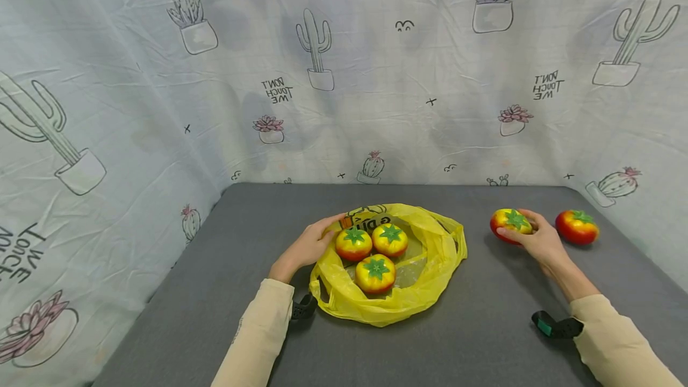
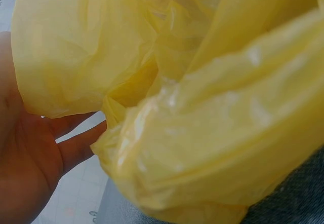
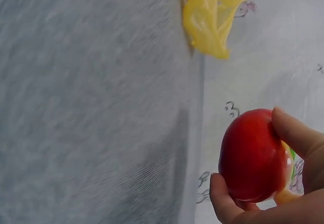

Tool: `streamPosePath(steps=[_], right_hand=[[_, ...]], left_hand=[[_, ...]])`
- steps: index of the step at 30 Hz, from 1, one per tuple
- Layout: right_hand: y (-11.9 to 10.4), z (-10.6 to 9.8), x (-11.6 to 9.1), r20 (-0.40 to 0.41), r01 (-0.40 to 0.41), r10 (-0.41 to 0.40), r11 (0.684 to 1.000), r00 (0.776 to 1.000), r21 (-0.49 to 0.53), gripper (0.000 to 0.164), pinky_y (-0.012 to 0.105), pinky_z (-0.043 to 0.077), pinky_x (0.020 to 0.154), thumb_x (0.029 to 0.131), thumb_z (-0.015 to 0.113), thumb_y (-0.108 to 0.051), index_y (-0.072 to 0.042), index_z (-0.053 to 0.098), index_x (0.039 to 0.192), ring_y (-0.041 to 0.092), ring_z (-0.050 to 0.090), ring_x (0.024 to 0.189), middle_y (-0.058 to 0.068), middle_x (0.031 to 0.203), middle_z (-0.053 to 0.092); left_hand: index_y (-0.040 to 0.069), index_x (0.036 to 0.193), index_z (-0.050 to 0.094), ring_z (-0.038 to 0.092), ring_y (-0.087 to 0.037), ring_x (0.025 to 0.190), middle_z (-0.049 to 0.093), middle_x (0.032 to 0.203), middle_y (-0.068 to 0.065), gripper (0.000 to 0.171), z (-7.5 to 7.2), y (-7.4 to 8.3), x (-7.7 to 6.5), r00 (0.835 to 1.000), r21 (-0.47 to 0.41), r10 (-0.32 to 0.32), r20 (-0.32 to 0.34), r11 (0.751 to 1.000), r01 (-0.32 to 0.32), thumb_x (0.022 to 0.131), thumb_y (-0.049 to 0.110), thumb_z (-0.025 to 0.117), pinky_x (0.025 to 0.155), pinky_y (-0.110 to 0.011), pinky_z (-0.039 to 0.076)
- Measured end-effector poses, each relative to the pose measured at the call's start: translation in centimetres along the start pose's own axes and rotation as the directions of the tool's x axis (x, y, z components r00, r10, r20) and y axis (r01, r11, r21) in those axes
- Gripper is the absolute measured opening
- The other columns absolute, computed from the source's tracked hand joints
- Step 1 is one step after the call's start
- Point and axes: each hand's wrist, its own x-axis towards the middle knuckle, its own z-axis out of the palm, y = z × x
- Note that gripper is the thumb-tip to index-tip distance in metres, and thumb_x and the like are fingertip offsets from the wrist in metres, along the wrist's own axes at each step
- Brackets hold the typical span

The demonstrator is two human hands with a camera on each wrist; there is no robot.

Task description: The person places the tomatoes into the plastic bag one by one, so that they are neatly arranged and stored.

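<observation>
A yellow plastic bag lies spread with its mouth facing up, and inside it sit three red-and-yellow tomatoes with green star-shaped tops. At the bag's left rim, my left hand holds the plastic. The left wrist view has yellow plastic hiding some of that hand's fingertips. Off to the right, my right hand grips another tomato between thumb and fingers. Its smooth red underside faces the right wrist camera. One more tomato rests on the table just right of that hand.
The grey table carries all of this. A white cloth printed with potted cacti hangs behind it and along both sides. Each forearm has a beige sleeve and a dark wrist strap.
</observation>
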Motion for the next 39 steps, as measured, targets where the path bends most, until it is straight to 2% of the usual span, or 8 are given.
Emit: streamPosePath(steps=[10,12,20,27,34,39], right_hand=[[-3.1,1.1,-1.0,0.02,0.059,-0.059,0.998,0.998,0.015,0.093,0.04,0.041,0.085,0.09,0.064,-0.045,0.003,0.012,0.15,0.05,0.03,0.121,0.038,0.144,0.018],[-3.7,1.3,-1.3,0.027,0.073,-0.074,0.997,0.997,0.018,0.092,0.04,0.041,0.085,0.09,0.064,-0.044,0.002,0.013,0.151,0.049,0.031,0.121,0.037,0.144,0.019],[-5.5,2.3,-1.9,0.072,0.155,-0.157,0.987,0.985,0.031,0.084,0.054,0.038,0.091,0.092,0.064,-0.035,0.0,0.015,0.151,0.047,0.036,0.118,0.035,0.143,0.023],[-6.4,3.5,-2.3,0.126,0.185,-0.187,0.982,0.974,0.022,0.082,0.051,0.041,0.09,0.091,0.066,-0.035,-0.002,0.019,0.15,0.043,0.042,0.115,0.033,0.143,0.026],[-7.1,5.0,-2.9,0.167,0.23,-0.229,0.973,0.959,0.015,0.079,0.041,0.048,0.084,0.089,0.069,-0.032,-0.002,0.026,0.148,0.039,0.047,0.11,0.031,0.139,0.032],[-7.1,6.2,-3.3,0.196,0.259,-0.257,0.966,0.946,0.018,0.076,0.039,0.05,0.081,0.089,0.07,-0.03,-0.003,0.029,0.147,0.039,0.049,0.109,0.03,0.138,0.035]], left_hand=[[0.008,0.145,0.041,0.037,-0.031,0.132,0.042,0.144,-0.014,0.045,0.0,0.2,0.0,1.0,0.001,-0.004,-0.006,1.0,0.004,0.101,0.001,0.042,0.106,-0.048,0.032],[0.009,0.145,0.041,0.037,-0.031,0.133,0.042,0.144,-0.013,0.045,0.0,0.2,0.0,1.0,-0.002,-0.007,-0.005,1.0,0.007,0.101,0.002,0.041,0.106,-0.047,0.032],[0.01,0.146,0.041,0.036,-0.03,0.133,0.041,0.145,-0.012,0.045,-0.1,0.3,0.0,1.0,0.005,-0.02,0.001,1.0,0.02,0.101,0.002,0.041,0.107,-0.047,0.032],[0.011,0.146,0.042,0.036,-0.029,0.133,0.041,0.145,-0.011,0.045,-0.1,0.2,0.0,1.0,0.008,-0.022,0.002,1.0,0.022,0.101,0.003,0.041,0.107,-0.046,0.031],[0.01,0.146,0.041,0.037,-0.031,0.133,0.041,0.145,-0.013,0.045,-0.1,0.3,0.0,1.0,0.007,-0.016,-0.001,1.0,0.016,0.101,0.002,0.041,0.107,-0.048,0.032],[0.009,0.146,0.041,0.037,-0.032,0.133,0.041,0.145,-0.014,0.045,-0.1,0.3,-0.1,1.0,0.009,-0.006,-0.004,1.0,0.006,0.101,0.002,0.043,0.106,-0.049,0.032]])
